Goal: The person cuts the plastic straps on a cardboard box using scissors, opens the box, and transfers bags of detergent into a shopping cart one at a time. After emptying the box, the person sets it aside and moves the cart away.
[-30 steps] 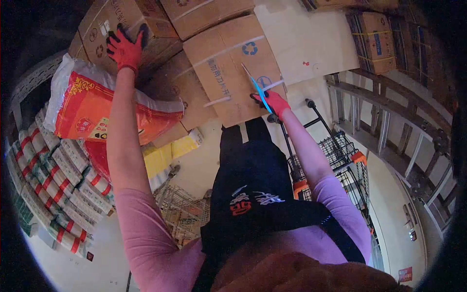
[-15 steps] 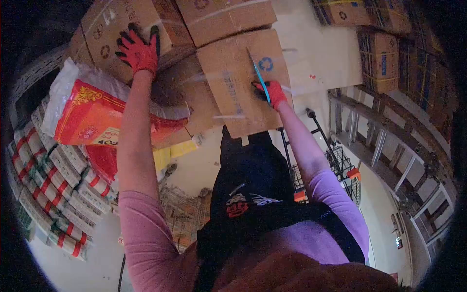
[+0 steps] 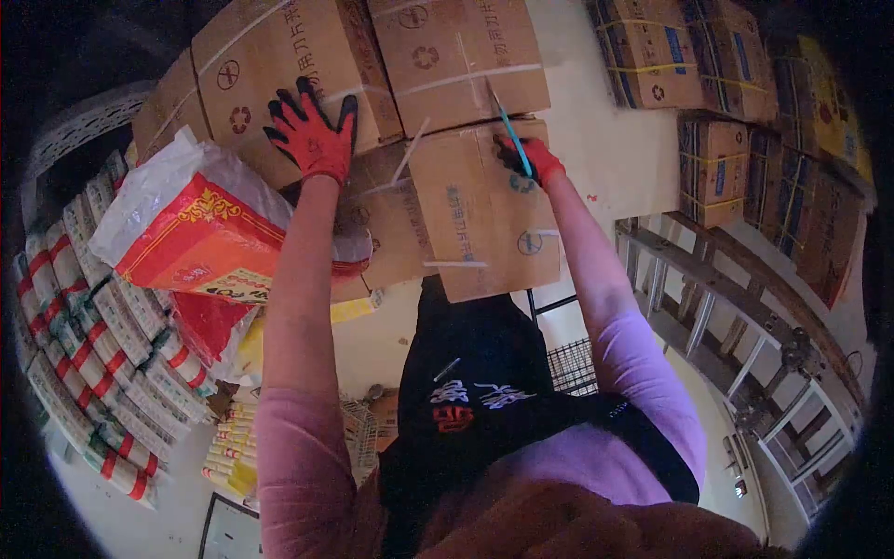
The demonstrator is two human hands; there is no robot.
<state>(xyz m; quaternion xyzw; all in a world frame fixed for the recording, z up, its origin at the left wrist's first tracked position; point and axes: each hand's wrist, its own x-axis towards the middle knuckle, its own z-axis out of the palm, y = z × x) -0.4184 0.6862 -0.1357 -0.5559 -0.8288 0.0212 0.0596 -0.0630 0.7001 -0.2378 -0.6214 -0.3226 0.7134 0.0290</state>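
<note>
My left hand (image 3: 310, 133), in a red and black glove, lies with spread fingers on a large cardboard box (image 3: 270, 79) at the upper left. My right hand (image 3: 528, 162), gloved the same way, is closed around a tool with a turquoise handle and a thin blade (image 3: 514, 140). The blade points up toward the strap of the upper cardboard box (image 3: 456, 56). Below that hand is a smaller cardboard box (image 3: 480, 214) near my body, with a white strap. Whether the blade touches the upper box I cannot tell.
A red and white plastic sack (image 3: 205, 228) lies left of my left arm. Bundled packs with red bands (image 3: 121, 345) are stacked at the far left. Strapped cartons (image 3: 717, 172) stand at the upper right, a metal ladder (image 3: 717, 298) below them. A wire basket (image 3: 571, 366) is beside my right side.
The view has shifted, so the boxes sit lower. My right hand with the tool has moved from the smaller box's middle to its far edge. My left hand is still spread on the large box.
</note>
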